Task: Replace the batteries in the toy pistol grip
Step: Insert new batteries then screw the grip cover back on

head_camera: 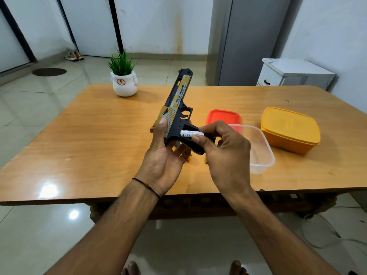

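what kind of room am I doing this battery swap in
Most likely a room in a home, perhaps a dining or kitchen area: a wooden table with a potted plant, a grey fridge-like cabinet by the wall, and shoes left on the tiled floor.

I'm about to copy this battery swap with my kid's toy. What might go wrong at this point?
1. The battery is pinched only by the right hand's fingertips at the open grip; it might slip and roll off the table.
2. Its polarity marks are unreadable here, so it may go in reversed.
3. The left hand holds the pistol in the air, so pushing may tilt it.
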